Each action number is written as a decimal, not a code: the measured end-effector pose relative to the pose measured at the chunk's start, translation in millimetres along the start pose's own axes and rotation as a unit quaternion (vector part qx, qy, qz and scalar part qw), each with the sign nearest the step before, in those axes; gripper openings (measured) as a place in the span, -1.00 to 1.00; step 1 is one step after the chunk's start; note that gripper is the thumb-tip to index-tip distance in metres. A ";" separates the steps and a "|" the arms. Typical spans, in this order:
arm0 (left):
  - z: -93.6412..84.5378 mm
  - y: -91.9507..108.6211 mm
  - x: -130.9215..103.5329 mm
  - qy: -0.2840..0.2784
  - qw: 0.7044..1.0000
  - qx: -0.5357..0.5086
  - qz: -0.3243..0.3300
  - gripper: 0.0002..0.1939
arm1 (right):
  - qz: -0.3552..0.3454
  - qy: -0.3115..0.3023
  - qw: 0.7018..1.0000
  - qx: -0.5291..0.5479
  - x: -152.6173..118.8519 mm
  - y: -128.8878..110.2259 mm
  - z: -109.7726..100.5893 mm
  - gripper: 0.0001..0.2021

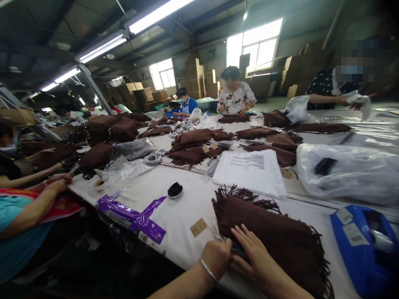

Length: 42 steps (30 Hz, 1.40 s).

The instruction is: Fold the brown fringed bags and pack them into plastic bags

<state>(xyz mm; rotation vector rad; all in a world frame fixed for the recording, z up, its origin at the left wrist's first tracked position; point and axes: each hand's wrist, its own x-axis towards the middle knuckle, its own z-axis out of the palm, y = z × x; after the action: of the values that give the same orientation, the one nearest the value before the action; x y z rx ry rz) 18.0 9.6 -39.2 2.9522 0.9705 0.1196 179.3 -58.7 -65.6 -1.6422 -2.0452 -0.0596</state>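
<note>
A brown fringed bag (268,232) lies flat on the white-covered table (140,207) in front of me. At its lower left edge my left hand (216,255), with a bracelet on the wrist, is closed around a dark grey strap (239,250) with clear wrap at its end. My right hand (254,253) lies spread, fingers stretched out over the bag's edge and the strap beside the left hand. A tan paper tag (198,227) rests on the cloth just left of the bag.
A blue tape dispenser (358,249) stands at the right. Beyond the bag lie white plastic bags (251,172) and more brown bags (195,141). A small dish (175,190) and purple tape (134,216) are at the left. Several people work around the table.
</note>
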 end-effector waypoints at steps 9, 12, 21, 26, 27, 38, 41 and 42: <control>-18.5 -50.1 -45.6 0.205 0.970 -0.102 -0.084 -0.67 | 0.031 0.108 0.982 -0.152 0.2 -9.4 30.7 -0.30; -27.6 -71.5 -37.9 0.181 0.976 -0.014 -0.119 -0.61 | 0.034 0.118 0.983 -0.137 8.5 -3.2 27.7 -0.35; -48.2 -105.1 -32.7 0.155 0.970 -0.047 -0.180 -0.77 | -0.002 0.124 0.987 -0.098 -6.4 11.0 22.2 -0.31; -56.2 -95.8 -43.0 0.134 0.875 -0.340 -0.318 -0.69 | -0.015 0.115 0.990 -0.078 -11.7 11.0 25.4 -0.35; -57.6 -91.7 -41.5 0.136 0.842 -0.401 -0.333 -0.68 | -0.016 0.114 0.990 -0.079 -12.8 9.9 26.6 -0.37; -70.4 -44.9 12.4 0.107 0.747 -0.611 -0.238 -0.52 | -0.078 0.109 0.980 -0.150 -25.7 6.3 26.2 -0.47; -55.7 -15.9 35.4 0.046 0.765 -0.611 -0.197 -0.52 | -0.081 0.125 0.980 -0.135 -25.1 6.0 26.3 -0.50; -49.7 -8.7 42.3 0.027 0.772 -0.607 -0.185 -0.51 | -0.076 0.130 0.981 -0.121 -25.0 5.0 26.7 -0.50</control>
<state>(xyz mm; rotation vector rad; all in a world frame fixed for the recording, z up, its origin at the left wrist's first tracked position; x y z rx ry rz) 42.7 42.0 12.6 1.5484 0.9173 0.5640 177.7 -70.7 -100.5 -1.5176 -2.0150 -0.5668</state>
